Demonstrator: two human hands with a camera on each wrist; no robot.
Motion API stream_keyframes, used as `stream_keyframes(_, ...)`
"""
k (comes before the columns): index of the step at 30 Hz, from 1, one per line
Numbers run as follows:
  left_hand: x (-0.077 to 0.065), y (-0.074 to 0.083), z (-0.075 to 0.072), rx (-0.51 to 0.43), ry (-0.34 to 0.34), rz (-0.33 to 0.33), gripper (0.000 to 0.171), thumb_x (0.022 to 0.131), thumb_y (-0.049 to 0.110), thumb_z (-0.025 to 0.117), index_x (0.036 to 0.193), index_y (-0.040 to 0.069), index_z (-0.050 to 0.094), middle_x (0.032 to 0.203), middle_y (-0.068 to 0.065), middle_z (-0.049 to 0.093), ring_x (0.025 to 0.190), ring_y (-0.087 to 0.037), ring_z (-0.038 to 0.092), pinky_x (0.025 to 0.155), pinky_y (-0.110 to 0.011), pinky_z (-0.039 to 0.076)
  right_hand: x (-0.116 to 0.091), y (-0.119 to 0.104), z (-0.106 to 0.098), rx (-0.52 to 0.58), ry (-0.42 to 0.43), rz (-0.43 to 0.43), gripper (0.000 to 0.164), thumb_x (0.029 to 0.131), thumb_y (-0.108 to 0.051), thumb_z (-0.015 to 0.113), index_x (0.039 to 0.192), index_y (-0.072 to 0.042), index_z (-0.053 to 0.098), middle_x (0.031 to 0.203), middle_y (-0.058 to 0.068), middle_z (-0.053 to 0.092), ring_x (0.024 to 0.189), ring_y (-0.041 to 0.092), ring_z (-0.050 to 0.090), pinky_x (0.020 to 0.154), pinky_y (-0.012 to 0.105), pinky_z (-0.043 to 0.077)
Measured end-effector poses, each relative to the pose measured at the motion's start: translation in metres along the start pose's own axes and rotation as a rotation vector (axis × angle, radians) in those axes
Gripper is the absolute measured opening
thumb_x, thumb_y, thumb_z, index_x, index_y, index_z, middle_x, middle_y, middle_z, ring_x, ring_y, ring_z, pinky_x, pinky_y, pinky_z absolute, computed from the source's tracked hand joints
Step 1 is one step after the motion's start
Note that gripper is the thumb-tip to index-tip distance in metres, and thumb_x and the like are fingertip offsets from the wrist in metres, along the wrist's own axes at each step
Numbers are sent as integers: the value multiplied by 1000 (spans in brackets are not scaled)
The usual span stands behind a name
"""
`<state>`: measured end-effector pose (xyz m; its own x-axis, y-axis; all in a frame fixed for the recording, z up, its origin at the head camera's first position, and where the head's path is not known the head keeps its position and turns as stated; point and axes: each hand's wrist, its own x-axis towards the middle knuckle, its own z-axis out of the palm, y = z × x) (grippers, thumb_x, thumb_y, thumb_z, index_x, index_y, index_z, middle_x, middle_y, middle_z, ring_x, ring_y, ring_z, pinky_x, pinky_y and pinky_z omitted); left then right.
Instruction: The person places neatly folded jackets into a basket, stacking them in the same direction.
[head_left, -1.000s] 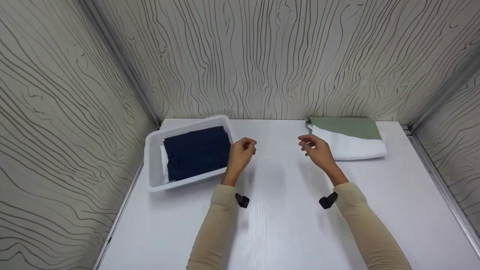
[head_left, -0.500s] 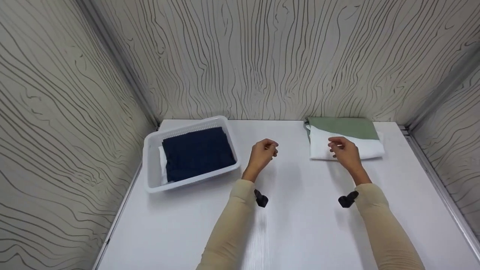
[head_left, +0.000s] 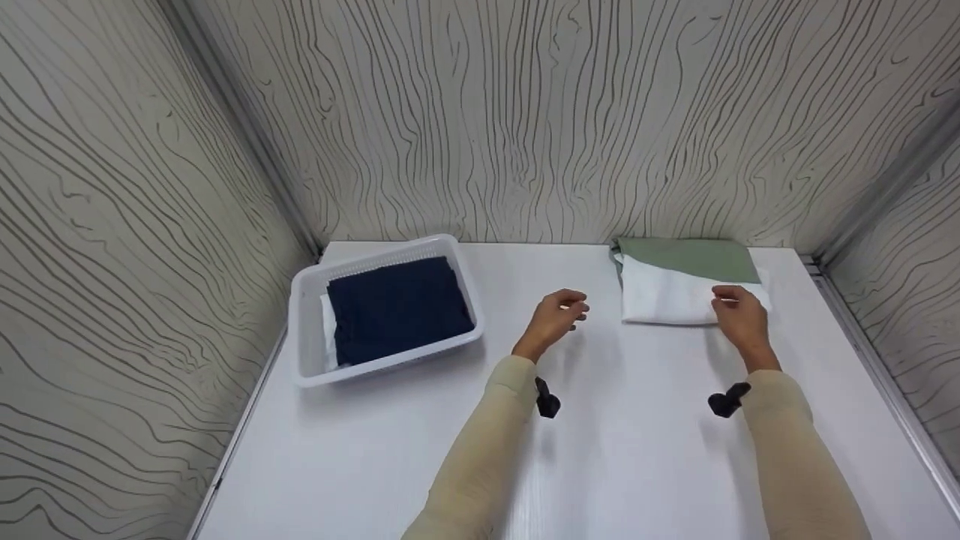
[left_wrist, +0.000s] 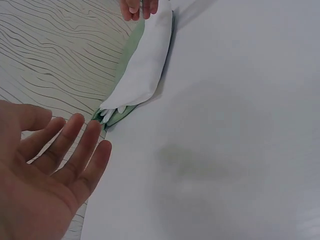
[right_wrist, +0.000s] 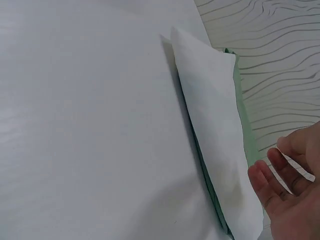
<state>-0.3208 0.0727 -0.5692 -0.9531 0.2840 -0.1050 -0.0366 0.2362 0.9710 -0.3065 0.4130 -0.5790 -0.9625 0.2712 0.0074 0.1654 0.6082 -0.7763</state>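
Observation:
My left hand (head_left: 555, 319) hovers over the white table, left of a folded stack of cloth, its fingers loosely bent and holding nothing. In the left wrist view its palm and relaxed fingers (left_wrist: 85, 155) show plainly. My right hand (head_left: 741, 319) is above the right part of that stack, overlapping it in the head view, and its fingers grip nothing. On top of the stack lies a folded white cloth (head_left: 664, 296); a green cloth (head_left: 697, 256) shows behind it and, in the right wrist view, along its lower edge.
At the left stands a white plastic basket (head_left: 300, 330). Inside it are a folded navy cloth (head_left: 401, 311) and a white cloth (head_left: 328, 330) partly beneath. Wood-patterned walls (head_left: 495, 120) enclose the white table (head_left: 420, 450) at the back and both sides.
Both hands have moved to the right, the left away from the basket and the right across the front of the folded cloths. The basket and cloths have stayed in place.

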Motion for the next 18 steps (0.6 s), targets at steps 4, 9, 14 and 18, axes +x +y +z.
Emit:
stream_keyframes(4, 2, 0, 10, 49, -27, -15, 36, 109, 21, 60, 140, 5, 67, 121, -5, 72, 109, -15, 71, 90, -31, 59, 5, 12, -7, -19, 35, 18, 46, 107, -8, 48, 146, 16, 50, 149, 43, 46, 144, 56, 42, 118, 60, 39)
stream_keyframes(9, 0, 2, 15, 99, -56, -24, 37, 109, 25, 59, 141, 7, 67, 126, -3, 71, 115, -15, 70, 96, -33, 59, 8, 29, -13, -77, 1, 106, 61, 105, -10, 47, 158, 15, 32, 162, 45, 25, 154, 61, 21, 128, 66, 22)
stream_keyframes(14, -1, 3, 15, 157, -56, -16, 35, 109, 28, 60, 138, 11, 70, 129, -2, 72, 118, -16, 71, 100, -34, 58, 5, 40, -14, -108, -73, 147, 69, 105, -13, 45, 161, 17, 18, 166, 44, 16, 156, 60, 14, 130, 65, 16)
stream_keyframes(18, -2, 4, 13, 161, -46, -15, 32, 108, 26, 61, 135, 11, 71, 125, -2, 74, 115, -14, 72, 98, -33, 58, 4, 42, -17, -167, -128, 145, 72, 105, -16, 44, 161, 18, 14, 164, 46, 17, 153, 65, 15, 128, 69, 16)
